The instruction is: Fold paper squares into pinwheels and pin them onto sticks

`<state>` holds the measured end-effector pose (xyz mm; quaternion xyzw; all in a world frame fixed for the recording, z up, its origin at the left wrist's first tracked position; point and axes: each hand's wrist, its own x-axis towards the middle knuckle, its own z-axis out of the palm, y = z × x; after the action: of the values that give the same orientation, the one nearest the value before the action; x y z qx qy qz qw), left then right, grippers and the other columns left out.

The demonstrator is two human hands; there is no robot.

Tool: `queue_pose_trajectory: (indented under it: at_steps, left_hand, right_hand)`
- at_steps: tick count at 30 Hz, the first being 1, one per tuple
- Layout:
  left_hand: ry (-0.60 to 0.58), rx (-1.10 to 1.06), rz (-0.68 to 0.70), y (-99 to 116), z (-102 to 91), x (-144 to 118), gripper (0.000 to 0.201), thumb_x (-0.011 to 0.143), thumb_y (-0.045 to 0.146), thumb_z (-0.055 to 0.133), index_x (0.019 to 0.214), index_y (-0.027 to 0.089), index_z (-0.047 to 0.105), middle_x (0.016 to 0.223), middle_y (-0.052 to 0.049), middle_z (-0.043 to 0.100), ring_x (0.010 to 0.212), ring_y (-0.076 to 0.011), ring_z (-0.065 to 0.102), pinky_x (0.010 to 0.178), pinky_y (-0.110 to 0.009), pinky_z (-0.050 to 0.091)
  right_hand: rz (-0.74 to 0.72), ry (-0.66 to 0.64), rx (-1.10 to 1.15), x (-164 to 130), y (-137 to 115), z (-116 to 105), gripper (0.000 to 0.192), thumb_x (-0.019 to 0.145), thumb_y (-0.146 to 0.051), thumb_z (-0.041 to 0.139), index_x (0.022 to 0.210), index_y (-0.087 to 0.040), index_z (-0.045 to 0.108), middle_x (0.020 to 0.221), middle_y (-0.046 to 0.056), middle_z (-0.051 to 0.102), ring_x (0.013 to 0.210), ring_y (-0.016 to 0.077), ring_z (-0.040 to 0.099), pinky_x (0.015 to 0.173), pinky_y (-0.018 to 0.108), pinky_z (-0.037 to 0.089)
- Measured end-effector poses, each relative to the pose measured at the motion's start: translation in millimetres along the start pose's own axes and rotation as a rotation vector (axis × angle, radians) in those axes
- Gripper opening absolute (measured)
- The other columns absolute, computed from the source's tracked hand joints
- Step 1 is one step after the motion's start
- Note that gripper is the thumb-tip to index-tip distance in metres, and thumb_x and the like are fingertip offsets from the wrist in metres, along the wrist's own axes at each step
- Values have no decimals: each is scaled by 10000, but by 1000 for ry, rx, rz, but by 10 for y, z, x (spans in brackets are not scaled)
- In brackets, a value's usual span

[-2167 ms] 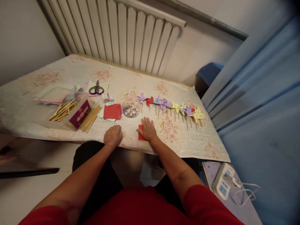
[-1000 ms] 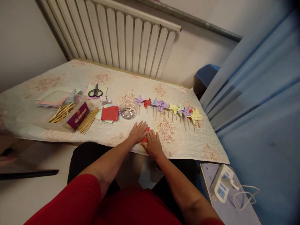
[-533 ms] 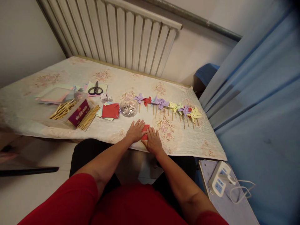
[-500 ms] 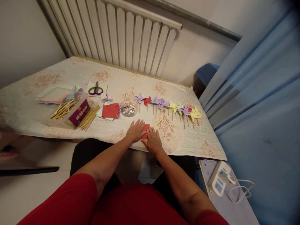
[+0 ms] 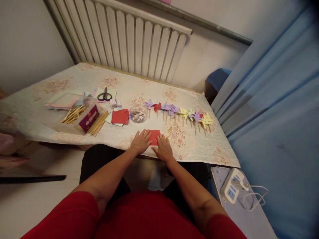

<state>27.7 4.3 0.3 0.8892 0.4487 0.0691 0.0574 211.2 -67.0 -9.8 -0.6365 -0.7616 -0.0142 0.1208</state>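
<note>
A red paper square point(image 5: 154, 137) lies flat at the front edge of the cloth-covered surface. My left hand point(image 5: 141, 142) rests on its left side, palm down with fingers stretched out. On its right side lies my right hand point(image 5: 163, 147), also flat with the fingers extended. Just beyond is a round clear dish point(image 5: 138, 114) of small shiny pins. To its left sits a stack of cut paper squares point(image 5: 120, 116), a red one on top. A row of paper pinwheels point(image 5: 171, 109) on sticks, purple, red and yellow, spreads to the right.
A clear box point(image 5: 87, 118) holds wooden sticks, with more sticks point(image 5: 99, 123) beside it. Behind lie black-handled scissors point(image 5: 104, 96), small white boxes point(image 5: 115, 103) and paper sheets point(image 5: 65, 100). A power strip point(image 5: 233, 186) with a white cable sits at lower right, near a blue curtain point(image 5: 279, 109).
My left hand has slid slightly left, so the gap between my hands is wider and more of the red paper shows. The view has shifted a little.
</note>
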Motion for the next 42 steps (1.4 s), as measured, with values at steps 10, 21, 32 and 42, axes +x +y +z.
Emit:
queue_pose_trajectory:
  at_steps: [10, 21, 32, 42]
  left_hand:
    - [-15, 5, -3, 4, -12, -18, 603, 1028, 448, 340, 1561, 180, 429, 1659, -131, 341, 1560, -312, 237, 1248, -565, 174]
    - [-19, 37, -7, -3, 0, -10, 598, 1026, 455, 346, 1567, 211, 419, 1667, -105, 334, 1561, -303, 235, 1249, -549, 183]
    - [-11, 42, -2, 14, -28, -11, 611, 1033, 453, 328, 1563, 163, 417, 1668, -114, 327, 1558, -314, 238, 1244, -564, 186]
    - [-16, 19, -4, 12, -15, -19, 604, 1031, 452, 331, 1560, 180, 430, 1661, -119, 342, 1560, -310, 236, 1247, -558, 177]
  right_hand:
    - [-100, -45, -27, 14, -235, 62, 788, 982, -574, 513, 1551, -47, 374, 1643, 257, 299, 1558, 364, 229, 1234, 627, 166]
    - [-92, 32, -44, -236, -132, 159, 751, 981, -501, 561, 1536, -27, 385, 1628, 258, 335, 1542, 371, 267, 1238, 605, 198]
    - [6, 148, 32, -551, -153, 53, 714, 998, -436, 530, 1553, -26, 344, 1595, 260, 395, 1541, 348, 283, 1236, 585, 247]
    - [-105, 13, -14, -87, -265, 121, 741, 986, -514, 549, 1510, -7, 417, 1610, 272, 360, 1533, 370, 290, 1239, 615, 201]
